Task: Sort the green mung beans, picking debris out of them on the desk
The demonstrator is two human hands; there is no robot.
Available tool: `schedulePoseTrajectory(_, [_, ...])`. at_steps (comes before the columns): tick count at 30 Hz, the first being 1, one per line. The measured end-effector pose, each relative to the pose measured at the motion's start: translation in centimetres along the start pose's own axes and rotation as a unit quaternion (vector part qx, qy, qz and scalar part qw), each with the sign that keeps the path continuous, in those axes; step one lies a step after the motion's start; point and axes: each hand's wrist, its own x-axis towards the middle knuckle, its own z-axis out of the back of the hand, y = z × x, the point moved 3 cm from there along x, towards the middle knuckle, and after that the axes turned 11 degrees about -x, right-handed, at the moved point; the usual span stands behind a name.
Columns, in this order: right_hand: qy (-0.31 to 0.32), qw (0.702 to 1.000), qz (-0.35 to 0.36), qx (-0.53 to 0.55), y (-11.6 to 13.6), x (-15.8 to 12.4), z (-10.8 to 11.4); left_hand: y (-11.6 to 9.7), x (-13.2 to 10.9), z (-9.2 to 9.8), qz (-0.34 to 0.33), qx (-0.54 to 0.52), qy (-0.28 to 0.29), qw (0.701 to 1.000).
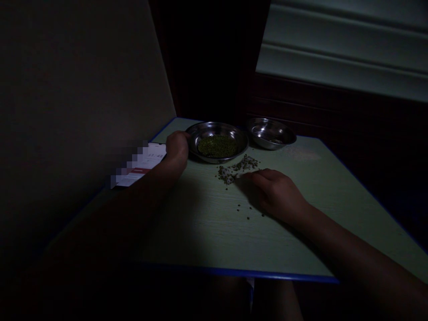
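My left hand (177,149) is closed at the left edge of a steel bowl (241,153), its fingertips partly hidden against the rim. Small green beans (217,146), which look like mung beans, cover the bottom of that bowl. In front of it, a small heap of dark beans mixed with white grains (239,168) lies on the tabletop. My right hand (281,194) rests low at the right side of this heap, fingers drawn together and tips touching its edge. Whatever is between those fingertips is too dark and small to make out.
Behind and to the right stands a second steel bowl (271,136). Pale grains (302,154) are spread beside it. A lit phone (142,165) lies at the left, partly behind my left arm. Several loose beans dot the green table (207,232), which has a blue edge. A wall rises at the left.
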Motion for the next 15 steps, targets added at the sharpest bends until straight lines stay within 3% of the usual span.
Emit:
schedulePoseTrajectory(7, [0.023,0.999,-0.012,-0.031,0.8,0.4,0.2,0.0,-0.1,-0.2,0.035,-0.037,-0.007,0.999])
schedulePoseTrajectory(15, [0.065,0.99,-0.101,-0.071,0.2,1.0,0.5,-0.3,-0.3,-0.1,0.035,-0.018,-0.012,0.999])
